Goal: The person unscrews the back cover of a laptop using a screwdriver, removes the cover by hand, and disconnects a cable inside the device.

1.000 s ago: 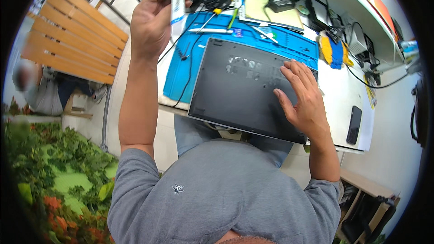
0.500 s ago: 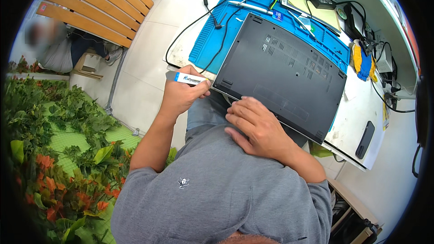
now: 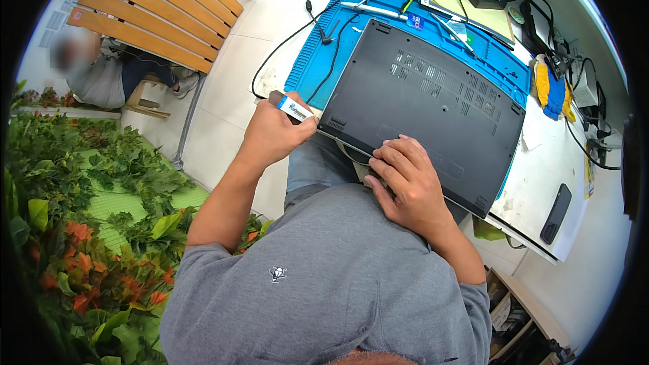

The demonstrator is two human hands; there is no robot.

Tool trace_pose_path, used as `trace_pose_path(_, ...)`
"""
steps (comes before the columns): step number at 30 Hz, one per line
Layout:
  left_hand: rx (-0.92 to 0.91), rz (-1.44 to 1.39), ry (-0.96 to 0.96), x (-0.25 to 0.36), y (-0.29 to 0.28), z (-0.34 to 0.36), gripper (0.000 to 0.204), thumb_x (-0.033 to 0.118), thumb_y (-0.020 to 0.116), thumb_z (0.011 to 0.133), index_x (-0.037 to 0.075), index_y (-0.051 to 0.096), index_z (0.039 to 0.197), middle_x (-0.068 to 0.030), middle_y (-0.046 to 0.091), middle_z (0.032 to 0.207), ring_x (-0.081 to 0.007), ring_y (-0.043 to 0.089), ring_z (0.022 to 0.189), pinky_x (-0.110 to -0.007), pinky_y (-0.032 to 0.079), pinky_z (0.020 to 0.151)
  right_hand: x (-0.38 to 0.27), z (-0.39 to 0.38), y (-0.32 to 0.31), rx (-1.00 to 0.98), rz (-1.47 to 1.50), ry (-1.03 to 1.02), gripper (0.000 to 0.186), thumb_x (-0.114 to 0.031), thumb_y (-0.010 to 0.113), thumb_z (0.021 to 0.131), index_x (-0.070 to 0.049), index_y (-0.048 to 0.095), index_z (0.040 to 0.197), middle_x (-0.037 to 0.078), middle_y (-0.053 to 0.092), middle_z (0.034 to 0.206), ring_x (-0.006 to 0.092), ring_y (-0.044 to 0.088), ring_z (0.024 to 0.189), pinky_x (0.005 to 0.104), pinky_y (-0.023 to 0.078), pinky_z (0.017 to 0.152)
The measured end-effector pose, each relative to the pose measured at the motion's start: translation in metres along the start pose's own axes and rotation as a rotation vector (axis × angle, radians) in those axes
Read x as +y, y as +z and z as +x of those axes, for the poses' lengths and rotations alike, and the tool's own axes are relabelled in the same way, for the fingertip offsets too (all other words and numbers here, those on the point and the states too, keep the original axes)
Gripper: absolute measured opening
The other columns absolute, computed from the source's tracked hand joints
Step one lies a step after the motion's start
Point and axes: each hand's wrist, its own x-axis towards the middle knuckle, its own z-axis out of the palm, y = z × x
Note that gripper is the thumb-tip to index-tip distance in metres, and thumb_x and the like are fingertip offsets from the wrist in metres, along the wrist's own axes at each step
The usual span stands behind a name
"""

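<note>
The left hand (image 3: 270,136) is closed in a fist around a small white and blue tool (image 3: 292,107), thumb side toward the laptop (image 3: 422,111), so that the tool's end meets the near left corner of the dark grey machine, seemingly at the seam where its bottom cover joins the body; a grip that firm suits prying rather than a light touch. The right hand (image 3: 405,186) lies just to the right of the left one, fingers curled and pressed on the laptop's near edge, holding nothing loose but apparently steadying the case so it does not slide under the tool's push. The laptop lies bottom up, vents and rubber feet showing, its far part on a blue work mat (image 3: 311,67) beyond both hands and its near edge jutting past the white tabletop (image 3: 534,182) toward the person's lap, which brings the seam within easy reach. Farther beyond the hands, screwdrivers (image 3: 378,10) and black cables (image 3: 304,27) lie on the mat. To the right of the right hand a dark phone (image 3: 556,213) lies flat near the tabletop's corner, and a yellow and blue cloth (image 3: 549,88) sits farther off. Left of the left hand is floor tile, a wooden slatted bench (image 3: 155,10) and green foliage (image 3: 81,216).
</note>
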Motion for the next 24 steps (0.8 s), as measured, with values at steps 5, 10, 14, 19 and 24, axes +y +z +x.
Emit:
trace_pose_path(5, 0.053, 0.402, 0.165, 0.027, 0.005, -0.006, 0.02, 0.015, 0.081, 0.092, 0.002, 0.069, 0.084, -0.0041, 0.066, 0.063, -0.0108, 0.064, 0.057, -0.032, 0.049, 0.056, 0.002, 0.004, 0.002, -0.029, -0.011, -0.012, 0.033, -0.011, 0.087, 0.082, 0.001, 0.077, 0.111, 0.011, 0.07, 0.118, 0.0312, 0.065, 0.122, 0.0533, 0.052, 0.115)
trace_pose_path(10, 0.066, 0.462, 0.178, 0.024, 0.01, -0.004, 0.017, 0.014, 0.082, 0.092, 0.0, 0.072, 0.088, -0.0059, 0.067, 0.065, -0.0118, 0.066, 0.059, -0.032, 0.049, 0.054, 0.003, 0.014, 0.008, -0.068, -0.057, -0.032, 0.044, -0.011, 0.087, 0.081, 0.002, 0.073, 0.12, 0.013, 0.066, 0.125, 0.0319, 0.061, 0.124, 0.0519, 0.05, 0.117)
trace_pose_path(14, -0.026, -0.201, -0.041, 0.001, 0.003, 0.006, 0.015, 0.01, 0.084, 0.092, -0.002, 0.077, 0.096, -0.0113, 0.076, 0.076, -0.0192, 0.071, 0.06, -0.032, 0.057, 0.055, 0.004, 0.021, 0.007, -0.073, -0.042, -0.025, 0.043, -0.011, 0.087, 0.081, 0.002, 0.072, 0.119, 0.013, 0.065, 0.124, 0.0321, 0.061, 0.122, 0.0525, 0.05, 0.117)
trace_pose_path(19, -0.076, -0.447, -0.112, -0.015, -0.001, 0.008, 0.016, 0.011, 0.087, 0.093, -0.001, 0.078, 0.099, -0.0088, 0.077, 0.082, -0.0123, 0.071, 0.063, -0.026, 0.059, 0.056, 0.002, 0.033, 0.011, -0.066, -0.053, -0.014, 0.041, -0.013, 0.086, 0.083, 0.002, 0.071, 0.119, 0.014, 0.065, 0.122, 0.0333, 0.061, 0.12, 0.0521, 0.048, 0.115)
trace_pose_path(24, -0.077, -0.532, -0.136, -0.022, 0.0, 0.006, 0.017, 0.011, 0.088, 0.093, 0.0, 0.079, 0.103, -0.0087, 0.078, 0.084, -0.0124, 0.071, 0.063, -0.025, 0.059, 0.055, -0.001, 0.061, 0.03, -0.041, -0.128, -0.019, 0.037, -0.016, 0.086, 0.084, 0.001, 0.071, 0.113, 0.014, 0.066, 0.117, 0.0328, 0.061, 0.115, 0.0483, 0.048, 0.108)
